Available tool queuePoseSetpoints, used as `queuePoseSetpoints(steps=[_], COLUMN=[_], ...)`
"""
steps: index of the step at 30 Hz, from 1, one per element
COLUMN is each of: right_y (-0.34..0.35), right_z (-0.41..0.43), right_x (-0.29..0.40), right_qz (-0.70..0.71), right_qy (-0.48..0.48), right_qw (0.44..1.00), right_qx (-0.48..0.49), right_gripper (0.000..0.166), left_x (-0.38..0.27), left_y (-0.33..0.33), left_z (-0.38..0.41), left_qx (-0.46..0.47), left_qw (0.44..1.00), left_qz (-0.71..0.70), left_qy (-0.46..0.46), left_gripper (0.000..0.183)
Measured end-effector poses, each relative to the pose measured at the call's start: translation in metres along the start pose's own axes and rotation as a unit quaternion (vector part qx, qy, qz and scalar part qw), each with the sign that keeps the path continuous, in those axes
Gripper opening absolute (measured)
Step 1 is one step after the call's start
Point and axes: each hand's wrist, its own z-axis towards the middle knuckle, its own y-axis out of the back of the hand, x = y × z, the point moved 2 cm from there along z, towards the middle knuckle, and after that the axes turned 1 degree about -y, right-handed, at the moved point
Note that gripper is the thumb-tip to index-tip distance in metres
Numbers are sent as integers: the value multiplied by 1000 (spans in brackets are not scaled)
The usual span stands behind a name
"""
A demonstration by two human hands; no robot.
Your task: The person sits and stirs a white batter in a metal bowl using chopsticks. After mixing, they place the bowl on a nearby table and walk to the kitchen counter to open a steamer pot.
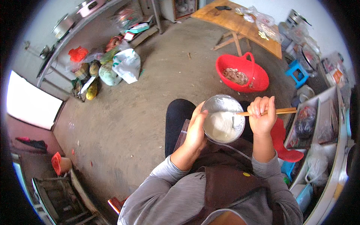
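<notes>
A round metal bowl is tilted above my lap, with a pale, dough-like or batter-like mass inside. My left hand grips the bowl's left rim and side, the thumb over the edge. Wooden chopsticks lie nearly level in the fist of my right hand, to the right of the bowl. Their left ends reach over the bowl's rim and touch or come close to the pale mass. White residue coats the inner wall of the bowl.
A red plastic basket with pale pieces inside stands on the floor ahead. Beyond it is a wooden folding table. A blue stool and an open-fronted cabinet are at the right. Bags and gourds lie near a shelf at the left.
</notes>
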Motion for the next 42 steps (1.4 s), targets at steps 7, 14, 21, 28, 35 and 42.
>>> queuePoseSetpoints(steps=[7, 14, 21, 28, 35, 42], right_y=[6, 6, -7, -27, -5, -11], right_z=[1, 9, 10, -4, 5, 15], right_x=[0, 1, -1, -13, -11, 4], right_qz=[71, 186, 27, 12, 168, 126], right_qy=[-144, -164, -38, -130, -190, -31], right_qw=[986, 963, 998, 991, 964, 991], right_qx=[-37, -107, -36, -14, -84, -23], right_gripper=[48, 47, 47, 49, 48, 48], left_x=[-2, 1, -13, -4, -2, -17], left_y=[9, 6, 5, 15, 15, -3], left_z=[3, 3, 0, 8, 9, -2], left_qx=[-3, 8, -11, -47, -39, -22], left_qw=[999, 1000, 999, 998, 997, 998], left_qz=[-3, -6, 9, 16, 32, 23], left_qy=[-32, -15, -43, -46, -54, -54], left_gripper=[42, 45, 43, 43, 47, 41])
